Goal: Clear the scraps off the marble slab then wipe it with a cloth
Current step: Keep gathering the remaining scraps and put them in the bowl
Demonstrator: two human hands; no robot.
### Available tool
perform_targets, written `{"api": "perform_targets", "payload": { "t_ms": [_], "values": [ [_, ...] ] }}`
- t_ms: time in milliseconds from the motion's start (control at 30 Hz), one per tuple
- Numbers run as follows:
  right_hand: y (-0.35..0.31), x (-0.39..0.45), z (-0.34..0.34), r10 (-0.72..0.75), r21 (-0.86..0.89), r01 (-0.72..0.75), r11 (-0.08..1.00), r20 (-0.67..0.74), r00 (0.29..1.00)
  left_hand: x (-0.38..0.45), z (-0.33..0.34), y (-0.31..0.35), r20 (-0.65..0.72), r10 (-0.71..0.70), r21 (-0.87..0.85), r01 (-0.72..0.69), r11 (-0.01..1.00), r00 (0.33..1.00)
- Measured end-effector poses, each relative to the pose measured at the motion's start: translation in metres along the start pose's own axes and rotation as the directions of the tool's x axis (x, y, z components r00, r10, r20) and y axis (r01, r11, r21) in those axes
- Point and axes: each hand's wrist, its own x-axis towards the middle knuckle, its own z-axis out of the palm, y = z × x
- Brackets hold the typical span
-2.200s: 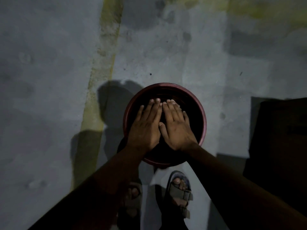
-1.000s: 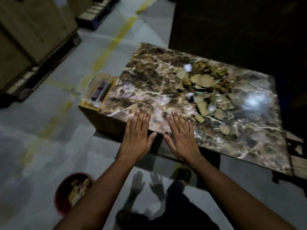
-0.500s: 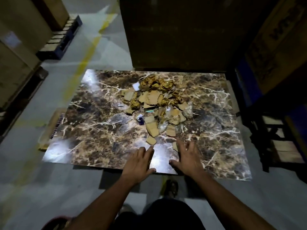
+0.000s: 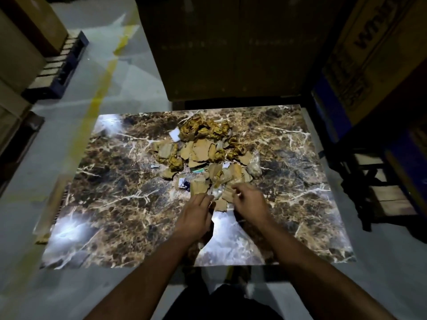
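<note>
A brown-veined marble slab [image 4: 120, 204] lies low in front of me. A pile of scraps [image 4: 203, 153], torn cardboard pieces, crumpled yellow-brown paper and bits of plastic wrap, covers its middle and far part. My left hand [image 4: 196, 215] and my right hand [image 4: 250, 204] are side by side at the near end of the pile. Both have their fingers curled over the nearest cardboard scraps [image 4: 220, 204], which lie between them. No cloth is in sight.
A tall dark box [image 4: 231, 49] stands against the slab's far edge. Printed cartons [image 4: 374, 54] and a dark frame with wooden slats [image 4: 383, 192] crowd the right side. Boxes on a pallet [image 4: 60, 63] stand far left, beside a yellow floor line [image 4: 101, 88].
I have turned from the red bin on the floor to the slab. Both hands moved forward from the near edge to the pile, and their fingers have curled onto the nearest scraps.
</note>
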Motion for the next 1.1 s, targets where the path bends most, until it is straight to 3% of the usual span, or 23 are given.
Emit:
{"api": "perform_targets", "payload": {
  "t_ms": [100, 167, 233, 300, 400, 467, 533, 633, 733, 833, 900, 967, 1100],
  "values": [
    [0.019, 0.032, -0.033, 0.037, -0.097, -0.052, 0.994, -0.154, 0.987, 0.022, -0.017, -0.031, -0.150, -0.068, 0.003, 0.069, 0.998, 0.986],
    [0.032, 0.064, -0.045, 0.193, -0.206, -0.207, 0.956, -0.085, 0.977, 0.044, -0.026, -0.058, -0.160, -0.255, -0.008, 0.258, 0.966, 0.954],
    [0.039, 0.084, -0.047, 0.319, -0.252, -0.307, 0.918, 0.007, 0.948, 0.059, -0.026, -0.079, -0.077, -0.460, -0.073, 0.455, 0.888, 0.885],
    [0.036, 0.093, -0.035, 0.351, -0.203, -0.328, 0.923, 0.090, 0.932, 0.064, -0.018, -0.091, 0.024, -0.535, -0.155, 0.532, 0.832, 0.844],
    [0.022, 0.091, -0.015, 0.265, -0.144, -0.244, 0.959, 0.149, 0.953, 0.061, -0.006, -0.083, 0.058, -0.418, -0.292, 0.416, 0.861, 0.906],
    [0.017, 0.091, -0.012, 0.210, -0.086, -0.200, 0.976, 0.131, 0.969, 0.059, -0.008, -0.075, 0.007, -0.412, -0.346, 0.389, 0.854, 0.911],
    [0.015, 0.099, -0.019, 0.167, -0.091, -0.162, 0.983, 0.046, 0.985, 0.063, -0.018, -0.078, -0.101, -0.461, -0.315, 0.411, 0.855, 0.882],
    [0.006, 0.139, -0.037, 0.063, -0.135, -0.074, 0.988, -0.087, 0.994, 0.090, -0.040, -0.105, -0.198, -0.426, -0.263, 0.370, 0.891, 0.883],
    [-0.015, 0.195, -0.040, 0.015, -0.216, -0.001, 0.976, 0.063, 0.998, 0.132, -0.057, -0.137, -0.201, -0.403, -0.180, 0.370, 0.911, 0.893],
    [-0.034, 0.243, -0.023, 0.028, -0.345, 0.072, 0.936, 0.278, 0.960, 0.170, -0.058, -0.156, -0.041, -0.511, -0.215, 0.492, 0.844, 0.858],
    [-0.037, 0.260, -0.004, 0.087, -0.389, 0.076, 0.918, 0.386, 0.918, 0.180, -0.048, -0.162, 0.077, -0.496, -0.222, 0.500, 0.837, 0.865],
    [-0.036, 0.264, 0.011, 0.087, -0.381, 0.086, 0.921, 0.415, 0.906, 0.179, -0.038, -0.160, 0.115, -0.422, -0.230, 0.438, 0.869, 0.899],
    [-0.039, 0.239, 0.013, -0.085, -0.334, 0.247, 0.910, 0.431, 0.898, 0.155, -0.031, -0.142, 0.077, -0.284, -0.380, 0.291, 0.878, 0.956]
  ]
}}
